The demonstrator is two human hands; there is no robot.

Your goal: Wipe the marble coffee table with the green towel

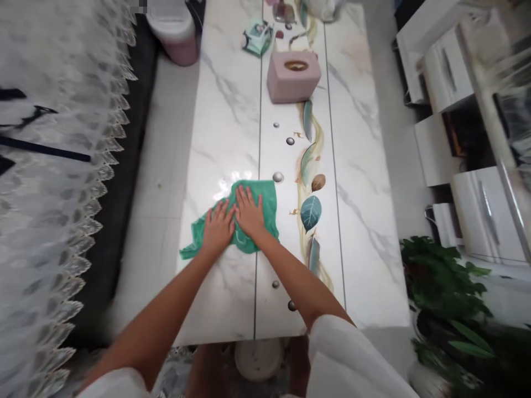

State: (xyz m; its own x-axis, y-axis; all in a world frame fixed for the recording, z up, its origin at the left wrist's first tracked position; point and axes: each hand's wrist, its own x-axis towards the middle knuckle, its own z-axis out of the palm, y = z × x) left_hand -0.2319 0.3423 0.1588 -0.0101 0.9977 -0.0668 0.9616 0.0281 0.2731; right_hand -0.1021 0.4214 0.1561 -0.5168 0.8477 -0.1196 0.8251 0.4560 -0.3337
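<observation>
A green cloth (269, 207) lies spread on the white marble-patterned table (224, 132), toward its near left part. My left hand (219, 225) rests flat on the cloth's left half with its fingers stretched out. Beside it, my right hand (249, 214) presses flat on the cloth's middle, fingers spread. The two hands nearly touch at the fingertips and thumb. Folds and wrinkles run along the cloth's left end, close to the table's left edge. Parts of the cloth are hidden under both palms.
Farther up the table stand a pink tissue box (293, 77) and a green-and-white packet (257, 38). A pink bin (178, 38) is on the floor at left, near a lace-covered sofa (62, 221). A leafy plant (440, 276) and white cabinets (489, 213) line the right.
</observation>
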